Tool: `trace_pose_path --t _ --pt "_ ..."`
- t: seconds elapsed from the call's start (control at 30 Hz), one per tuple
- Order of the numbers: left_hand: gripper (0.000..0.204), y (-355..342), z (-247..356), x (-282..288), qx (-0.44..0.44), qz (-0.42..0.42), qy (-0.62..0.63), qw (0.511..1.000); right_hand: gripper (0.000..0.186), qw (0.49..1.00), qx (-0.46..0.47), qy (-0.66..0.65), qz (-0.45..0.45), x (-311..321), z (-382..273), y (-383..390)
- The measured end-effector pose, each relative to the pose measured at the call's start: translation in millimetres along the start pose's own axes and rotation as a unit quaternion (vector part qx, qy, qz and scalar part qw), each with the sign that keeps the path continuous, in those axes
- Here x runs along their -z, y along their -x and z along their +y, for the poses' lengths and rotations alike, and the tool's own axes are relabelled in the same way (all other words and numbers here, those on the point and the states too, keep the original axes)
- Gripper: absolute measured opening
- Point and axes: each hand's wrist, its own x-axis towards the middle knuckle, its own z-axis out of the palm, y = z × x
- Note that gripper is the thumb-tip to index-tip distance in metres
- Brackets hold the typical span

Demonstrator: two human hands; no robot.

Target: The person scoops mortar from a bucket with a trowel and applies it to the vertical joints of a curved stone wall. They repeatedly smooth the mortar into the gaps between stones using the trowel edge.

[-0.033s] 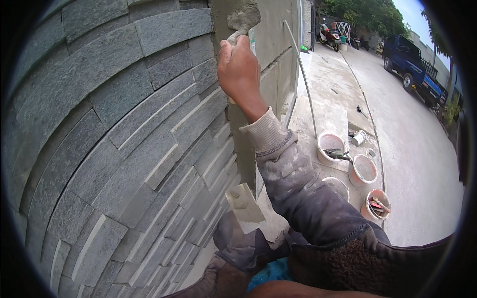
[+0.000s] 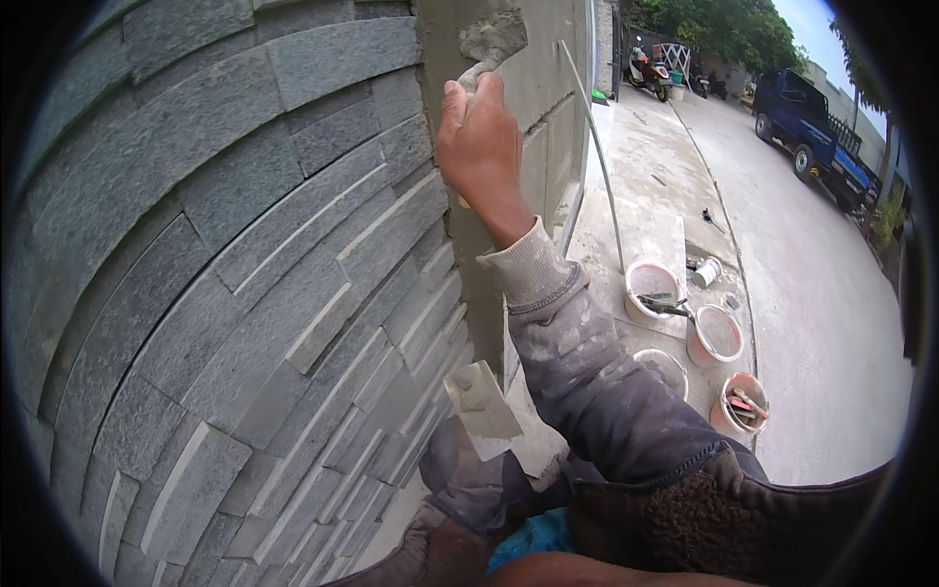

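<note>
My right hand (image 2: 481, 147) grips the grey, mortar-caked handle of a trowel (image 2: 481, 78) high on the cement strip (image 2: 489, 303) beside the stacked stone cladding (image 2: 225, 274). Wet mortar (image 2: 494, 34) coats the tool's upper end, and its blade cannot be made out clearly. Lower down, a flat pale board or blade (image 2: 482, 411) with a smear of mortar is tilted next to the wall. My left hand is hidden; only dark clothing shows below that board.
Several buckets (image 2: 714, 333), one with tools (image 2: 743, 406), and a white container (image 2: 707, 274) stand on the pavement at right. A long thin rod (image 2: 611, 215) leans by the wall. Farther off are a scooter (image 2: 650, 70) and a blue pickup truck (image 2: 812, 127).
My right hand and the trowel have shifted slightly down and to the right along the cement surface. The buckets and board look unmoved.
</note>
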Motion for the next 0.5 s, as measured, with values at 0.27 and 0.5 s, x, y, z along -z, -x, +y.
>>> trace_pose_path --t 0.27,0.5 --pt "0.053 7 -5 -1 0.003 0.005 0.001 1.000 0.032 0.996 0.051 -0.076 -0.020 7 -16 -26" --pt "0.052 3 -3 -1 0.007 0.003 -0.008 1.000 0.036 0.998 0.053 -0.029 -0.007 -16 -10 -68"
